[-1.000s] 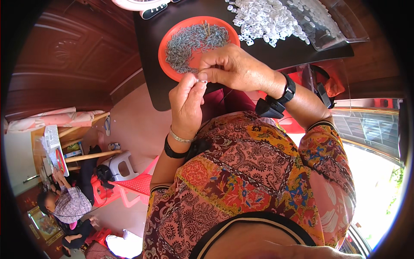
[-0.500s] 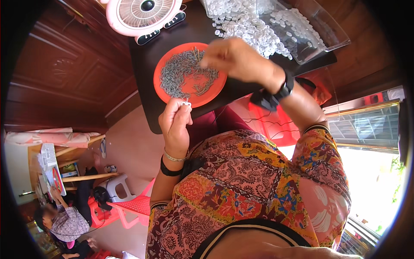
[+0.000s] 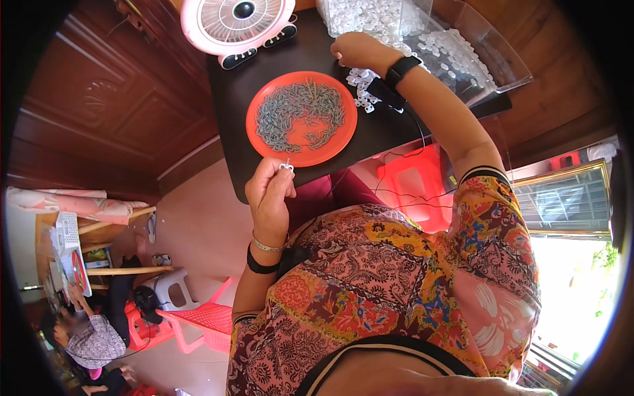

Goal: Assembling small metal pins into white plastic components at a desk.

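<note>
Pinched between my left thumb and fingers (image 3: 269, 188) is a small white plastic clip (image 3: 286, 166), with a thin grey pin standing up in it. Just beyond it lies a round orange plate (image 3: 307, 158) spread with many small grey pins (image 3: 277, 119). A few yellowish sticks (image 3: 310, 91) lie among them. Farther right, my right hand (image 3: 362, 53) is over the table at the near edge of the pile of white plastic clips (image 3: 362, 82). Its fingers are curled in, and what they hold, if anything, is hidden.
A pink fan (image 3: 241, 20) stands at the dark table's (image 3: 228, 138) far left. Clear plastic bins (image 3: 505, 76) with white pieces stand far right. A red stool (image 3: 416, 188) is beside the table. At lower left, another person (image 3: 96, 336) sits near a pink chair (image 3: 205, 320).
My right hand has moved from above the plate, away and to the right, to the white clips. My left hand still holds its clip. The view has shifted slightly.
</note>
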{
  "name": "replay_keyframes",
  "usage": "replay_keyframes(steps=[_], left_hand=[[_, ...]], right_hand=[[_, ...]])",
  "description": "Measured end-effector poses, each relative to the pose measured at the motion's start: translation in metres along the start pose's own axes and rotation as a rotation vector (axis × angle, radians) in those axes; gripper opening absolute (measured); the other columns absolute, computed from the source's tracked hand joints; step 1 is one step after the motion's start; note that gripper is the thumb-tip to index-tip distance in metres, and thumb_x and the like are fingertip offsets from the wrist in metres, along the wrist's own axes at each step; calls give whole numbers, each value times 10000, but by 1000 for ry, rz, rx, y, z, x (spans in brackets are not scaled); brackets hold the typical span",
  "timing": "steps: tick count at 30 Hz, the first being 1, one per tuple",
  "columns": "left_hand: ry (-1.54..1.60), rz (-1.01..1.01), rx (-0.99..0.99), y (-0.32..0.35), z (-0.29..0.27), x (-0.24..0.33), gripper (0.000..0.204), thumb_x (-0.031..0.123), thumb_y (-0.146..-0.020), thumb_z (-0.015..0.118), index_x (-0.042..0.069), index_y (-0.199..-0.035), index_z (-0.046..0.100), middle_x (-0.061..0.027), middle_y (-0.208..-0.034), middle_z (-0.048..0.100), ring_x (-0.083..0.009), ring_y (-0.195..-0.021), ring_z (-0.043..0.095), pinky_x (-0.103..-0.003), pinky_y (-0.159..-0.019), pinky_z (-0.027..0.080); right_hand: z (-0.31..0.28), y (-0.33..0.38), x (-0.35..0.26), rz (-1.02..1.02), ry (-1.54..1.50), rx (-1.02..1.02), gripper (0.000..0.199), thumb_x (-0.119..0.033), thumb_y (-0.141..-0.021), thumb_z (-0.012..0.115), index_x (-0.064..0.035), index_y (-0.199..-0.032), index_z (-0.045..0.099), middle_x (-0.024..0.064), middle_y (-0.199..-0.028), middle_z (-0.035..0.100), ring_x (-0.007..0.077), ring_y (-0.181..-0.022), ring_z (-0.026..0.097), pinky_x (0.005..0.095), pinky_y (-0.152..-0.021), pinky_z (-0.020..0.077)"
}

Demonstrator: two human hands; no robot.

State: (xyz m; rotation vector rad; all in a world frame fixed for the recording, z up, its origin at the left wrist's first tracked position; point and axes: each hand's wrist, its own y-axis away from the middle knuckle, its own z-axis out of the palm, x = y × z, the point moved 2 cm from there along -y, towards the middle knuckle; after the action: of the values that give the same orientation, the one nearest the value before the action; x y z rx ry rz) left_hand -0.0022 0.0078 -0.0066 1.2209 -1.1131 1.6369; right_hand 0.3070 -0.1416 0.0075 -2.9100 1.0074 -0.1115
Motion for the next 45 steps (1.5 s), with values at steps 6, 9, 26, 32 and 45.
replay_keyframes(steps=[6,9,26,32,45], left_hand=[[-30,-30,-17,-1,1,-2,156,120,-884,473,21,-767,505,15,-591,392,-80,-539,386,-242,-527,370],[-28,-35,-21,-1,1,-1,154,118,-885,472,19,-772,508,12,-594,398,-81,-545,394,-240,-530,371],[200,28,-132,-25,17,-1,198,159,-916,457,-2,-822,525,-99,-744,615,-158,-681,582,-269,-675,443],[281,26,-116,-18,15,-8,171,129,-896,429,2,-802,494,-124,-750,603,-170,-677,562,-296,-695,458],[205,75,-165,-14,16,-12,153,130,-894,412,15,-802,454,-91,-716,510,-197,-670,524,-333,-696,455]], right_hand=[[-2,2,-7,-6,52,47,105,-38,-695,575,-32,-763,654,173,-793,644,353,-803,632,430,-692,507],[1,1,-3,0,15,88,132,-25,-695,571,-33,-799,651,169,-791,644,351,-807,632,426,-695,506],[-30,114,-154,-142,-1442,348,69,6,-845,634,3,-912,646,34,-835,651,72,-748,604,224,-694,508],[-20,129,-173,-118,-1835,325,73,55,-840,616,22,-899,641,58,-769,637,109,-684,610,243,-650,517],[-15,134,-169,-111,-1896,139,101,7,-856,627,47,-948,633,52,-788,649,114,-700,619,244,-675,508]])
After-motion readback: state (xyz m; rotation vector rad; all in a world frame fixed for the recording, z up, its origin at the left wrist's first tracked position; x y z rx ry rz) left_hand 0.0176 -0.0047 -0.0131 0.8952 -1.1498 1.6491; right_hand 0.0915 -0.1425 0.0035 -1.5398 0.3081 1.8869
